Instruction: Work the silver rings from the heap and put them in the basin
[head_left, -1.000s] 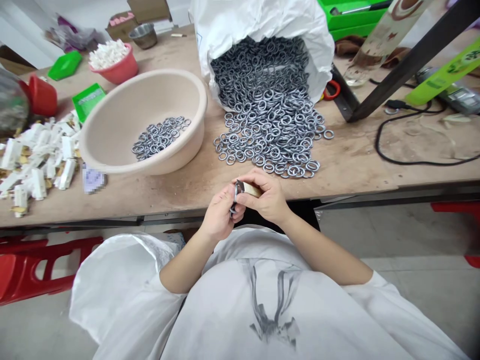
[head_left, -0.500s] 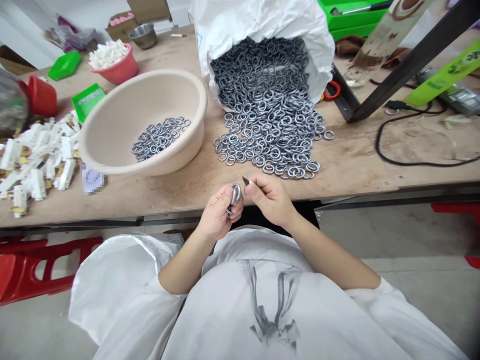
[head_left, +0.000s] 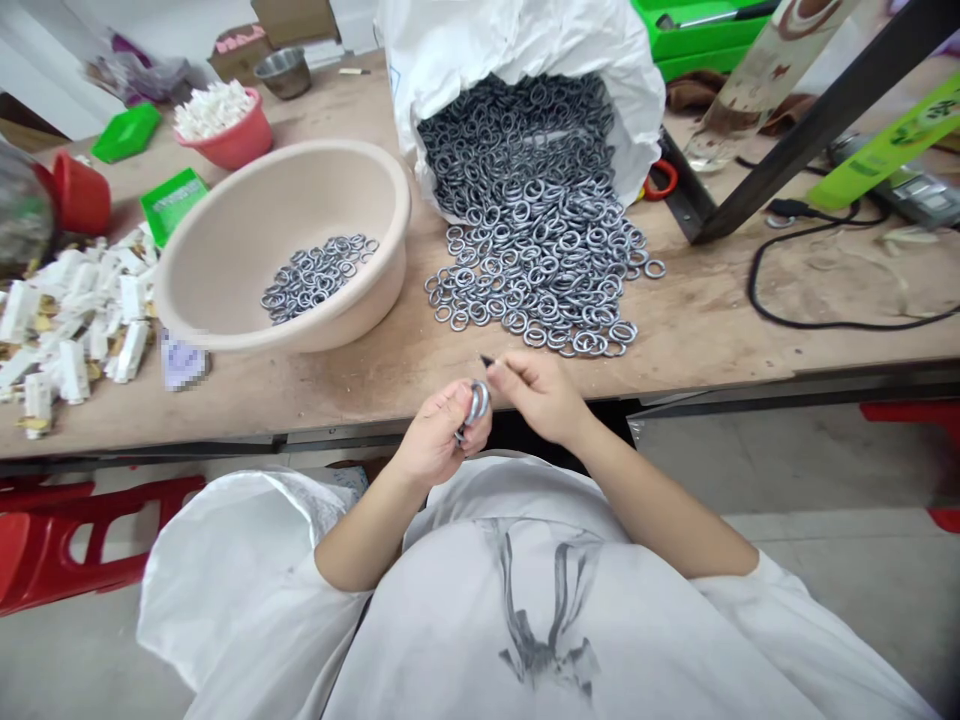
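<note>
In front of my body, just off the table's front edge, my left hand (head_left: 442, 432) is closed around a few grey metal rings (head_left: 477, 402). Close by on the right, my right hand (head_left: 541, 396) pinches a small dark pointed tool (head_left: 487, 361). Its tip points up and left, and the rest is hidden in my fingers, so its kind is unclear. Beyond my hands lies a pile of loose grey rings (head_left: 555, 265), spilling from a white sack (head_left: 517, 40) on its side. A beige basin (head_left: 285, 170) at left holds more rings.
White plastic pieces (head_left: 75, 310) are heaped at far left, near a green tray (head_left: 174, 203). A pink bowl (head_left: 236, 140) of white parts stands behind. At right are a dark metal frame (head_left: 795, 130), a black cable (head_left: 795, 322) and red-handled scissors (head_left: 663, 180).
My left hand, with the rings, has shifted slightly down and right. My right hand and the pointed tool have moved a little left, and the view has shifted slightly.
</note>
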